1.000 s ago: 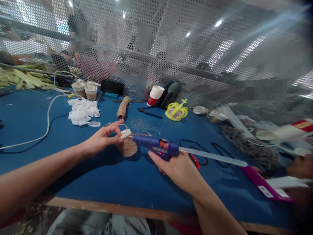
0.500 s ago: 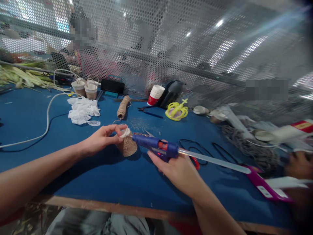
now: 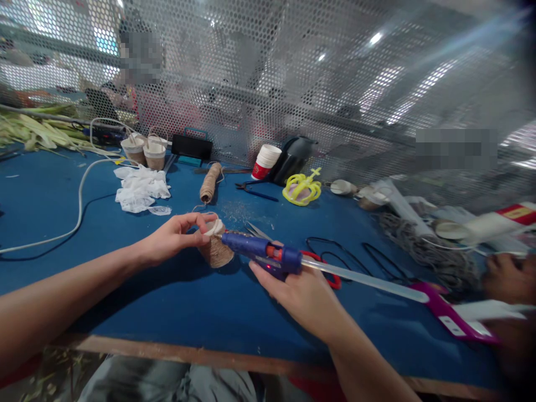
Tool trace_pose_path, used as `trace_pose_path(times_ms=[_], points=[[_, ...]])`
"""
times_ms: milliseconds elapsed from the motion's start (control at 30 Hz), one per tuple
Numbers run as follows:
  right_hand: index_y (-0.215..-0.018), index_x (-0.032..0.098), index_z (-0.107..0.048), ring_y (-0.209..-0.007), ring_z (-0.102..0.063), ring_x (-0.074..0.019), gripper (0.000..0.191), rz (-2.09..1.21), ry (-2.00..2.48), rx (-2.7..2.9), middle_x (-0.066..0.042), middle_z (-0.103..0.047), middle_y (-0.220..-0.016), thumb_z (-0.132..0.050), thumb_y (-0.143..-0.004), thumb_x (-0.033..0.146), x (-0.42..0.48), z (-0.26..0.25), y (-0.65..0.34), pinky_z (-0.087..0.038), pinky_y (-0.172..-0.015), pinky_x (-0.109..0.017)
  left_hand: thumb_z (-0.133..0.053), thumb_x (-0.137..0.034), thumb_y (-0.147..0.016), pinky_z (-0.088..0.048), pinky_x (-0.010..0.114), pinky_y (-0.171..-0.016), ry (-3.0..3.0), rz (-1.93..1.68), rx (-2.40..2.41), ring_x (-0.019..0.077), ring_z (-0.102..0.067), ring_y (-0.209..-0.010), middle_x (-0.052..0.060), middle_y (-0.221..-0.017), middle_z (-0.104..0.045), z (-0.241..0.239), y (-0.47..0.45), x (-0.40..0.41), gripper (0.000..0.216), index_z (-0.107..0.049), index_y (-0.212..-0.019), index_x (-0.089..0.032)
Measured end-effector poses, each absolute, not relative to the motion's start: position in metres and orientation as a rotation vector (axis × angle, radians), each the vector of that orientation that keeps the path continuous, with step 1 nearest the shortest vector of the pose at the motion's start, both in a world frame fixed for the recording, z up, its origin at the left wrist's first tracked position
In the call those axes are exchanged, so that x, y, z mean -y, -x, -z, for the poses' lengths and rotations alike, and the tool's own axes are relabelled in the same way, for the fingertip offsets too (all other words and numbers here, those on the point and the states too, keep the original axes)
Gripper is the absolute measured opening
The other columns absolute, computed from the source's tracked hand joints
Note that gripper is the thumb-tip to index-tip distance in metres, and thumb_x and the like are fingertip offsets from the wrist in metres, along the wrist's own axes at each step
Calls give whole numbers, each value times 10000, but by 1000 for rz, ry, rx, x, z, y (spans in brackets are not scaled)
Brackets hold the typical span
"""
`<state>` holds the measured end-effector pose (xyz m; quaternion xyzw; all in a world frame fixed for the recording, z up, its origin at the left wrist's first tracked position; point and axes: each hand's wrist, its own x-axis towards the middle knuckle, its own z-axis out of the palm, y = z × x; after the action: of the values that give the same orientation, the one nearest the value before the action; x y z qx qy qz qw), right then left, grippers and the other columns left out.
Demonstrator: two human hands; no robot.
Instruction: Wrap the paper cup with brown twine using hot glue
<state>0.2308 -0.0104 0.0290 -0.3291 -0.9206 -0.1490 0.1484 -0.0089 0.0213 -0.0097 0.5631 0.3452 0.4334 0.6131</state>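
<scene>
My left hand (image 3: 180,237) is closed on the near rim of a small paper cup (image 3: 218,255) wrapped in brown twine, which is tilted on the table. My right hand (image 3: 304,290) grips a blue hot glue gun (image 3: 259,250), its nozzle touching or very close to the twine near the cup's pale rim. A long clear glue stick (image 3: 364,274) juts from the gun's back. Behind the cup lies a twine roll (image 3: 210,183), with a strand running toward the cup. Scissors with red handles (image 3: 333,279) lie partly hidden behind the gun.
Across the blue table (image 3: 188,312) are white gloves (image 3: 142,190), wrapped cups (image 3: 154,153), pliers (image 3: 257,191), stacked paper cups (image 3: 267,162) and a yellow crown-shaped piece (image 3: 301,190). At right, grey cord (image 3: 435,257) lies near another person's hand (image 3: 508,276) and a purple glue gun (image 3: 456,318).
The glue gun in my right hand has shifted slightly left, bringing its nozzle further along the cup's rim. More of the scissors shows. My left hand keeps its hold.
</scene>
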Motion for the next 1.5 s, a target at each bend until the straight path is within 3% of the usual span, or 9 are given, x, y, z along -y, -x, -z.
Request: trace_pose_path(times_ms=[733,933,1167,1500], points=[[-856,164,-708,-441,-512,-149,380,416,922,2694,-26,-559,-450,-335,-813,104,8,-41,-233,-434,-498,-257,-649,-218,-723,-254,436,-1041,-1318,-977,-781,260,-277,-1333,110,-1300,-496,8,9,-20,139,-527,-692,-159],[-878,183,-714,-596,-601,-188,345,677,891,2696,-68,-669,-645,-374,-833,141,12,-34,-231,-485,-588,-299,-655,-224,-721,-252,440,-1045,-1317,-980,-787,266,-311,-1316,112,-1321,-475,8,9,-20,144,-531,-695,-158],[-906,170,-711,-496,-570,-178,373,586,863,2746,-39,-609,-505,-382,-776,52,11,-38,-233,-463,-533,-287,-663,-234,-706,-270,448,-1033,-1313,-975,-782,275,-273,-1334,102,-1282,-514,7,9,-20,138,-545,-681,-168],[-876,181,-704,-449,-545,-164,366,289,962,2671,-16,-556,-436,-355,-803,98,8,-43,-234,-458,-531,-278,-666,-248,-708,-267,449,-1023,-1316,-962,-776,282,-317,-1310,110,-1344,-458,8,10,-21,164,-531,-686,-158]])
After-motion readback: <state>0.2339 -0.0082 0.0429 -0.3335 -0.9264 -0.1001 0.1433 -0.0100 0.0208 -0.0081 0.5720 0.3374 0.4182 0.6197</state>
